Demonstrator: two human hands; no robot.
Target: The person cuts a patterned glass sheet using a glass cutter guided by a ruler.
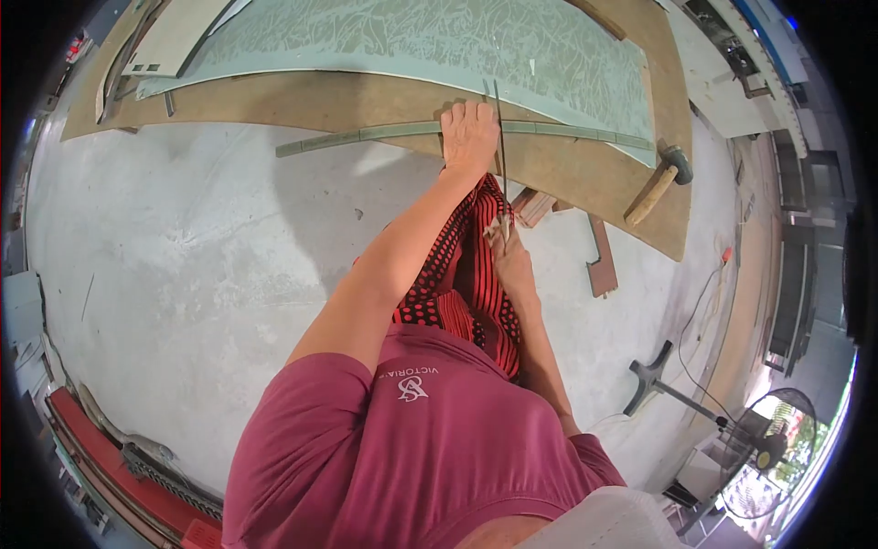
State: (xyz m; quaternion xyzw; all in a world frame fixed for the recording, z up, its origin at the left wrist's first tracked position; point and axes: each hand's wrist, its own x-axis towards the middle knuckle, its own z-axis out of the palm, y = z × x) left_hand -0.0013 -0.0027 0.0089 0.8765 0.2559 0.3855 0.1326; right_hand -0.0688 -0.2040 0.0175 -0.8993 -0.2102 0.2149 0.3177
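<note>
My left hand is closed over a long green bamboo strip, pressing it against the brown board. Just right of those fingers, a thin dark saw blade crosses the strip, seen nearly edge-on, so its teeth do not show. My right hand grips the saw's handle end, where pale cloth-like wrapping shows. The strip runs left past the board's edge and right toward a mallet.
The brown board carries a pale green patterned sheet and a dark-headed mallet. Wood pieces lie on the concrete floor below. A standing fan is at lower right, its cord trailing along the floor.
</note>
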